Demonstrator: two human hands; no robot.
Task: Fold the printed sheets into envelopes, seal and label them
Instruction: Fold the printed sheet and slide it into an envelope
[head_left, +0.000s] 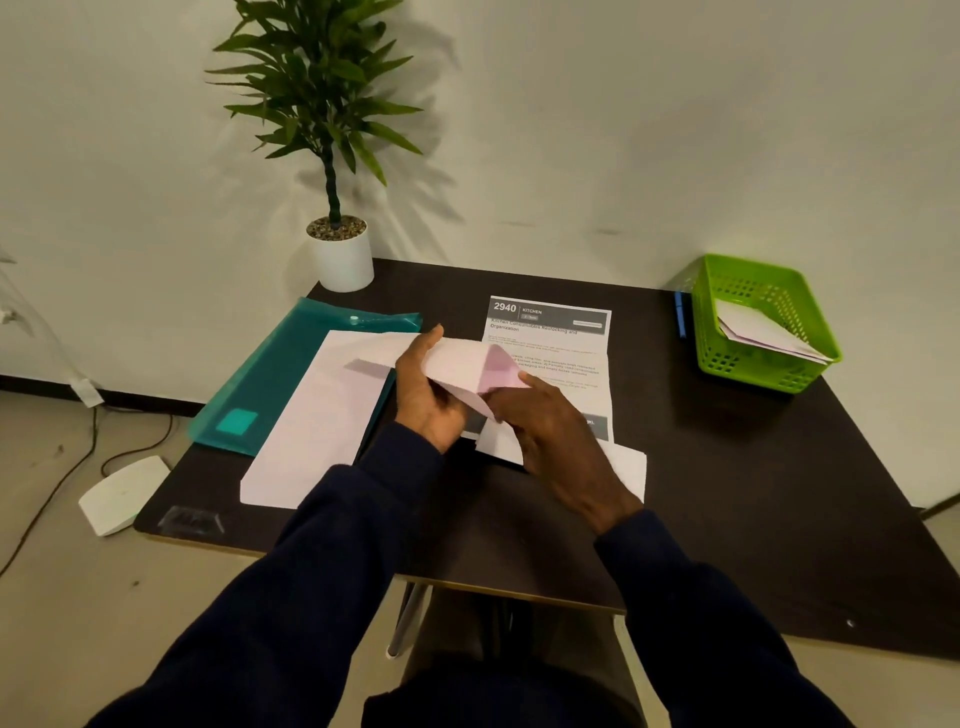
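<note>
White envelope (462, 364), one item, being held above the middle of the dark bench (727, 493), a pinkish triangular face showing at its right end. Left hand (431, 395) gripping its left end, thumb on top, fingers curling beneath. Right hand (556, 431) pinching its lower right edge. Printed sheet (550, 343) headed "2940 KITCHEN" lying flat at 12 o'clock, partly under the hands. White paper stack (317, 415) lying at 9 o'clock, overlapping a teal plastic folder (270, 374) at 10 o'clock. Green basket (753, 374) sitting at 2 o'clock, holding folded white envelopes (763, 327); a blue pen (679, 314) lying just beside its left wall. Potted plant (343, 254) standing at 11 o'clock.
</note>
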